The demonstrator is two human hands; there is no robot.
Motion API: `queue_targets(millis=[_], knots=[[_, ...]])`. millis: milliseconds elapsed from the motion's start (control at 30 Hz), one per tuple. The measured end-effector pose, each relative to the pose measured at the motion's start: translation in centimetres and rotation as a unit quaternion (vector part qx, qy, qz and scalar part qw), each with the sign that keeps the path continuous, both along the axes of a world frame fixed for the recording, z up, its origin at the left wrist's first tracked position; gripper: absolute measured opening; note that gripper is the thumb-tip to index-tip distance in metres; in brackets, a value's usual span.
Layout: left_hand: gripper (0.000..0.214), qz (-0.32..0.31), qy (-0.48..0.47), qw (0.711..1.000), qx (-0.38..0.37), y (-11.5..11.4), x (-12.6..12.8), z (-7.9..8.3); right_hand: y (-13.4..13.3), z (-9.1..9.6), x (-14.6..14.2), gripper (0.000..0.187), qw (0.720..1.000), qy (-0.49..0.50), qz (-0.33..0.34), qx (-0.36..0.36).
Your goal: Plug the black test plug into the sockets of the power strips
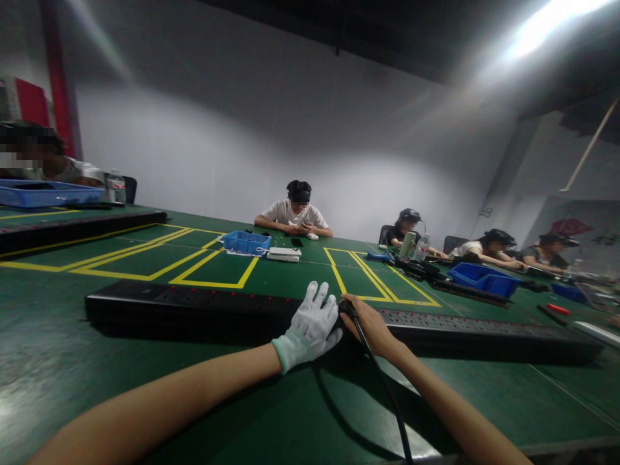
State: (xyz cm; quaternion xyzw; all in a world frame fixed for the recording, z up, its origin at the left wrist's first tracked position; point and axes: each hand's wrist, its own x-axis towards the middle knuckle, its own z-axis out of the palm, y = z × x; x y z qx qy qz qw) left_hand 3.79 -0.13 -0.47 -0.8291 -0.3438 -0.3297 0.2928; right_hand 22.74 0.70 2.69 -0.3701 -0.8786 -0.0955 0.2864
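Note:
A long black power strip [194, 310] with rows of sockets and small red dots lies across the table in front of me. On its middle rests my left hand [314, 323], in a white glove with a green cuff, its fingers spread over the strip. Just to the right, my bare right hand [371, 326] grips a black power plug [347, 306] at the strip's socket face. How deep the plug sits cannot be seen. From the plug a black cable [387, 391] runs down toward the table's near edge.
Yellow tape lines [242, 274] mark the green table [58, 336]. A blue basket [247, 243] and white boxes [283, 254] stand beyond the strip. At right are a blue tray [484, 279] and dark tools. Another power strip [87, 229] lies left. Several people sit around the table.

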Motion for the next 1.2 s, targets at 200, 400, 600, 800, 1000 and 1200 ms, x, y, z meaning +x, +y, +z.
queue_targets(millis=[200,400,600,800,1000,1200], knots=[[0.055,0.044,0.006,0.998,-0.033,-0.01,0.17,-0.46,0.30,-0.29,0.05,0.037,1.000,0.004,0.003,0.011],[0.061,0.051,0.021,0.998,-0.037,0.08,0.17,-0.46,0.39,-0.41,0.16,0.039,1.000,-0.003,0.001,-0.001],[0.060,0.013,-0.005,1.000,-0.017,0.33,0.13,-0.65,0.35,-0.46,0.18,0.036,1.000,0.000,-0.001,-0.002],[0.061,-0.020,-0.010,1.000,-0.003,0.09,0.05,0.07,0.35,-0.39,0.21,0.036,1.000,0.007,0.016,-0.006],[0.057,0.027,-0.003,0.999,-0.031,-0.03,0.36,-0.42,0.13,-0.21,0.08,0.036,1.000,0.010,0.004,-0.008],[0.064,0.040,-0.003,0.999,-0.023,0.03,0.18,-0.52,0.10,-0.04,0.07,0.035,1.000,0.011,0.014,-0.011]])
